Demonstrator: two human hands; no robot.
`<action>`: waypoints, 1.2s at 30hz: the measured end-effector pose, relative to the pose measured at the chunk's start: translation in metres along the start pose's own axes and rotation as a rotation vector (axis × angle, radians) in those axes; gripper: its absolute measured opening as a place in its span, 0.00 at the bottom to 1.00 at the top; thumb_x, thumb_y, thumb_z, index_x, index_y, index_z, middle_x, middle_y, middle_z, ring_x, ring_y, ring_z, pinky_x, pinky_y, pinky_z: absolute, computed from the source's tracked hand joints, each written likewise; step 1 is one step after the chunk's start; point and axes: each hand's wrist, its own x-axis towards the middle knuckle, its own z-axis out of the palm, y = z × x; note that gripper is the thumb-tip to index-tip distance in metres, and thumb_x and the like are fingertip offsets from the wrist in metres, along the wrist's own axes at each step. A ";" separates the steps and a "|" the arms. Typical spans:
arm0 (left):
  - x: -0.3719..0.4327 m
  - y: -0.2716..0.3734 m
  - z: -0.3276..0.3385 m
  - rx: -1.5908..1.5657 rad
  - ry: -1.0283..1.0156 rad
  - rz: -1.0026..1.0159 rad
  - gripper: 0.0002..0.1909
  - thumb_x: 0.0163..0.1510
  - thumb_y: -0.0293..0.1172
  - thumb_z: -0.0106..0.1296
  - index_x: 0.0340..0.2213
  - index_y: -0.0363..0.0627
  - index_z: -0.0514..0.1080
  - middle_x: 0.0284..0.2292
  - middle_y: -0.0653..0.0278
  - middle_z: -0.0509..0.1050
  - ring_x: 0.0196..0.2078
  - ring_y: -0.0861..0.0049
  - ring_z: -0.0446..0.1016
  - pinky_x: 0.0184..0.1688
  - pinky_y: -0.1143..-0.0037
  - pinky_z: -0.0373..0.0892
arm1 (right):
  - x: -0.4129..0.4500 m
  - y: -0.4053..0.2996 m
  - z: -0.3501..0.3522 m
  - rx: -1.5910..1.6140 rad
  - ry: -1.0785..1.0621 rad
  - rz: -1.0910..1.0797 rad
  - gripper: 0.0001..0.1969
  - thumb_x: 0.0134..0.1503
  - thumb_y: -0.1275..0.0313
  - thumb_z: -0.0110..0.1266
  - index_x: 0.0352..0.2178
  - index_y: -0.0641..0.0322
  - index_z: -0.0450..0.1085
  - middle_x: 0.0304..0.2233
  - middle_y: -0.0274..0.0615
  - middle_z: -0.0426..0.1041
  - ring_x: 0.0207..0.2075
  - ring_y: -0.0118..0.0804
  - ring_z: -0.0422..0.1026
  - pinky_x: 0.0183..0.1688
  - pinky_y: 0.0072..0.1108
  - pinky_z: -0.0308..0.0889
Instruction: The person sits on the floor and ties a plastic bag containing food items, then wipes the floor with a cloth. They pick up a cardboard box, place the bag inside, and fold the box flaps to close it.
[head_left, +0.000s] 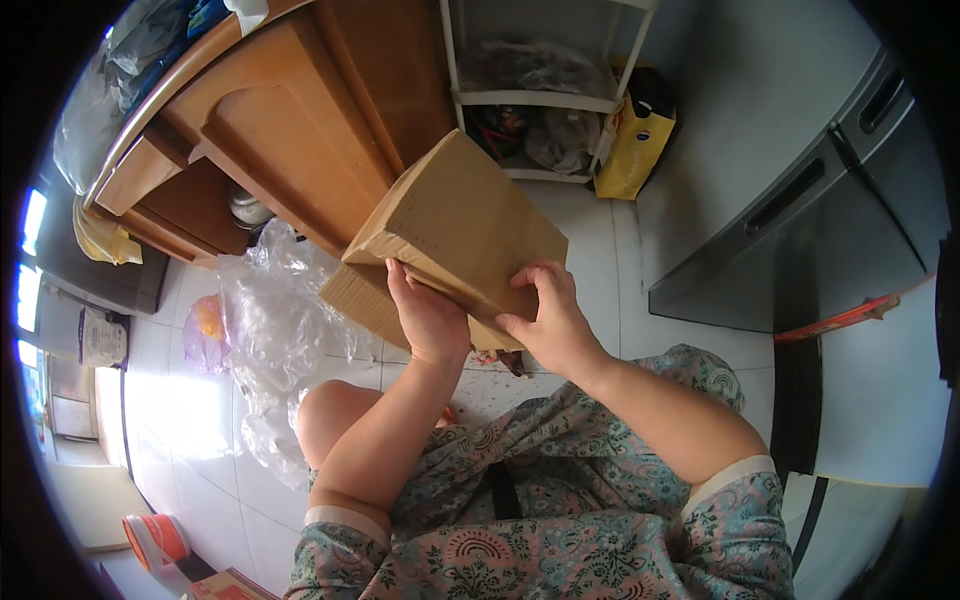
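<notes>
A brown cardboard box (480, 217) is held tilted above the floor in front of me. One of its flaps (364, 300) hangs out at the lower left. My left hand (431, 315) grips the near left edge, its thumb up along the cardboard and its other fingers partly hidden. On the near right part of the box, my right hand (551, 319) has its thumb and curled fingers pressed to the surface. Whatever the box contains is hidden. Beneath it, small crumbs and dark scraps (511, 363) lie on the tiles.
Crumpled clear plastic bags (277, 322) lie on the floor at left, beside wooden cabinets (292, 127). A white shelf rack (536, 98) and a yellow bag (637, 150) stand at the back. The grey refrigerator (780, 247) is at right. A red-and-white bucket (157, 540) stands lower left.
</notes>
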 end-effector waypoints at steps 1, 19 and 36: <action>0.001 0.000 -0.001 0.002 -0.006 0.009 0.31 0.58 0.56 0.34 0.52 0.45 0.59 0.53 0.62 0.63 0.57 0.67 0.59 0.59 0.67 0.54 | 0.000 -0.001 -0.001 0.014 0.003 -0.002 0.26 0.43 0.71 0.64 0.42 0.64 0.60 0.45 0.46 0.59 0.49 0.46 0.60 0.52 0.29 0.58; 0.011 -0.001 -0.011 0.031 -0.016 -0.038 0.33 0.56 0.60 0.36 0.53 0.47 0.59 0.53 0.61 0.63 0.56 0.65 0.60 0.57 0.65 0.57 | 0.010 -0.008 -0.020 0.096 0.042 -0.035 0.19 0.50 0.68 0.58 0.43 0.61 0.66 0.41 0.43 0.64 0.44 0.45 0.66 0.46 0.29 0.63; 0.005 -0.003 0.003 0.396 -0.272 -0.065 0.20 0.61 0.41 0.40 0.50 0.41 0.60 0.49 0.62 0.66 0.51 0.75 0.64 0.54 0.74 0.60 | 0.028 0.006 -0.026 0.369 0.052 0.120 0.23 0.54 0.63 0.56 0.48 0.63 0.63 0.45 0.43 0.67 0.49 0.44 0.65 0.50 0.28 0.62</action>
